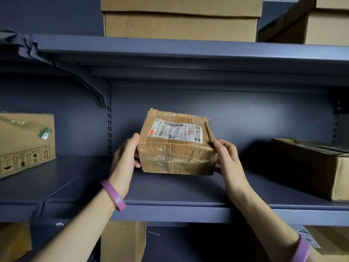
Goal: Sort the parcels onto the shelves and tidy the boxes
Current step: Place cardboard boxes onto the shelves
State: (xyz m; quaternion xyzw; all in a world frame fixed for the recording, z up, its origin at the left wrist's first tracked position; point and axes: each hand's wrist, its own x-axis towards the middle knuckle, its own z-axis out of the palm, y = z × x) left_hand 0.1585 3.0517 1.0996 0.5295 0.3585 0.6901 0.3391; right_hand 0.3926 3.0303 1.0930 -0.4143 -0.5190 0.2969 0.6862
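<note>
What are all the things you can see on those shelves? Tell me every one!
taped parcel: 1, brown with white label, middle shelf, centre
printed box: 1, tan, middle shelf, far left
dark box: 1, brown, middle shelf, far right
top boxes: at least 2, tan, upper shelf
lower boxes: 3 partly seen, tan, bottom shelf
wristbands: 2, purple, one on each wrist
hands: left and right, one on each side of the parcel

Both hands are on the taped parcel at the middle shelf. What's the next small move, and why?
Probably set it flat and let go. The parcel is gripped at both ends by the left hand and right hand, with bare shelf beneath it.
</note>
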